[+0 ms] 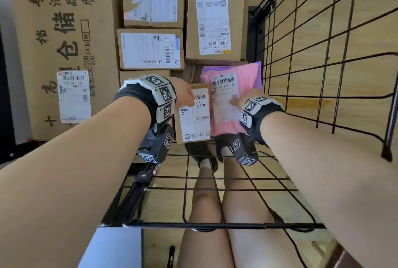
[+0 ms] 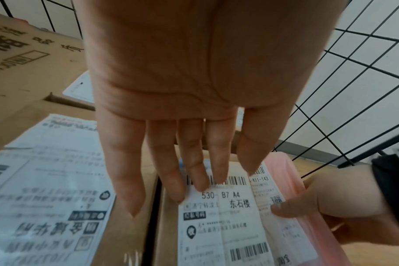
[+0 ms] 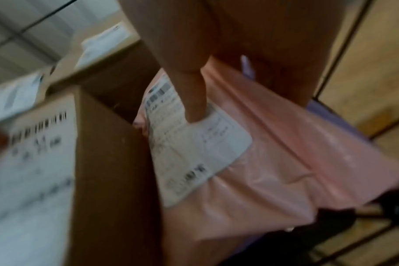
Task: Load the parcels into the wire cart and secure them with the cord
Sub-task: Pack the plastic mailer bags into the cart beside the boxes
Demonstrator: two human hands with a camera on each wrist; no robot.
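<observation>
A small cardboard box (image 1: 192,117) with a white label stands in the wire cart (image 1: 323,74). My left hand (image 1: 185,91) hovers over its top with straight fingers (image 2: 194,171), fingertips at the label's barcode; I cannot tell whether they touch. Right beside the box (image 2: 205,225) lies a pink poly mailer (image 1: 241,78). My right hand (image 1: 239,100) holds the mailer (image 3: 273,162) by its near right edge, its thumb (image 3: 194,100) pressing on the label. A purple mailer (image 1: 259,67) shows underneath the pink one.
More labelled boxes are stacked behind: one large printed box (image 1: 64,52) at left, two medium (image 1: 153,3) (image 1: 150,49), one tall (image 1: 215,16). A black cord bundle (image 1: 133,199) hangs at the cart's near left corner. Mesh walls rise at right. My legs show through the mesh.
</observation>
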